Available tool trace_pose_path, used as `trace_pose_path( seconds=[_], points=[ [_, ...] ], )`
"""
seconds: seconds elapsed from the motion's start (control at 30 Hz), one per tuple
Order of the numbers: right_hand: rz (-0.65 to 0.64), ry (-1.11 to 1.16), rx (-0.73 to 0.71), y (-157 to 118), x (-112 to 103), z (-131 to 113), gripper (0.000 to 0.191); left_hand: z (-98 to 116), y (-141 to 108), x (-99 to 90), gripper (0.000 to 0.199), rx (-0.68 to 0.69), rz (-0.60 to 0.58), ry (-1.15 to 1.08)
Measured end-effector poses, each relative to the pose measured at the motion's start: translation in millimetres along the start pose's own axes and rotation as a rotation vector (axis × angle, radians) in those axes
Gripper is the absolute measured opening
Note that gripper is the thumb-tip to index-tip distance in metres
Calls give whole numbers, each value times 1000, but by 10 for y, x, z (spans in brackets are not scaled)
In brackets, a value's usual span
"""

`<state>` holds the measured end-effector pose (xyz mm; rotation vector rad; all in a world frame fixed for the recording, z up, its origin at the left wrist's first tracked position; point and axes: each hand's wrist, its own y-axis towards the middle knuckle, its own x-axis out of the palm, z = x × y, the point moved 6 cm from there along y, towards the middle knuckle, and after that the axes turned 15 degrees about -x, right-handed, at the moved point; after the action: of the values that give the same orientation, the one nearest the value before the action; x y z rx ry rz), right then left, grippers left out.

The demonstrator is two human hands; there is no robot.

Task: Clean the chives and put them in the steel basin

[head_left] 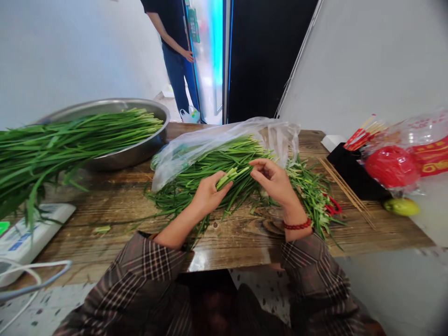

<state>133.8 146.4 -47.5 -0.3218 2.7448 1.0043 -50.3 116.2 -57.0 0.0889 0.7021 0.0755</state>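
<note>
Green bunched stalks [228, 177] sit clamped between thumb and fingers of the left hand [208, 193], over a larger heap [206, 164]; whether the curled right hand [275, 183] pinches any, I cannot tell. Wood shows between the heap and the near edge of the table [241, 233]; a steel basin [128, 161] bounds the far left, loose scraps [311, 189] the right.

This looks like the food-preparation corner of a small eatery or shop: a wooden tabletop [117, 198] bears heaped green stalks [224, 151], a wide steel basin [131, 156] of more at left and, at right, thin wooden sticks [346, 192] beside a black holder [366, 179] with red-wrapped sticks [360, 135]; a brightly lit glass door [207, 70] stands at the far side.
</note>
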Motion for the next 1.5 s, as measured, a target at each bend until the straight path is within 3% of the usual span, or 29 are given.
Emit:
trace_pose_path(
  seconds=[0.17,0.37,0.47,0.53,0.6,0.67,0.73,0.87,0.97,1.07,1.17,1.23,1.33,1.5],
  points=[
    [31,11,-33,1,132,-5,13,3,-8,58,22,51,-60,16],
    [-97,1,-98,16,197,-75,13,11,-10,98,24,105,-108,17],
    [165,-34,-58,23,-90,70,21,-6,1,31,26,26,-55,-31],
    [408,-129,-23,-11,-372,212,26,-21,1,7,30,-37,-74,-122],
    [540,-301,-47,-26,-604,316,29,-23,-8,6,32,-74,-124,-241],
    [516,-484,-112,20,-722,393,31,-22,-17,13,32,-95,-163,-329],
    [405,-596,-161,98,-739,484,33,-33,-19,12,32,-117,-167,-354],
    [245,-652,-168,196,-676,623,35,-39,2,-65,29,-92,-52,-258],
    [253,-670,-175,198,-675,569,25,-14,11,-124,24,-43,22,-188],
    [375,-540,-170,159,-737,441,15,-15,8,-124,24,-46,23,-199],
    [472,-165,-108,118,-727,370,16,-60,8,-98,27,-103,11,-295],
    [430,60,-63,117,-615,325,16,-87,18,-97,29,-130,36,-411],
    [315,197,-23,121,-400,226,15,-55,40,-116,31,-97,97,-562],
    [238,239,5,105,-194,139,16,243,71,-104,29,96,143,-463]
  ],
)
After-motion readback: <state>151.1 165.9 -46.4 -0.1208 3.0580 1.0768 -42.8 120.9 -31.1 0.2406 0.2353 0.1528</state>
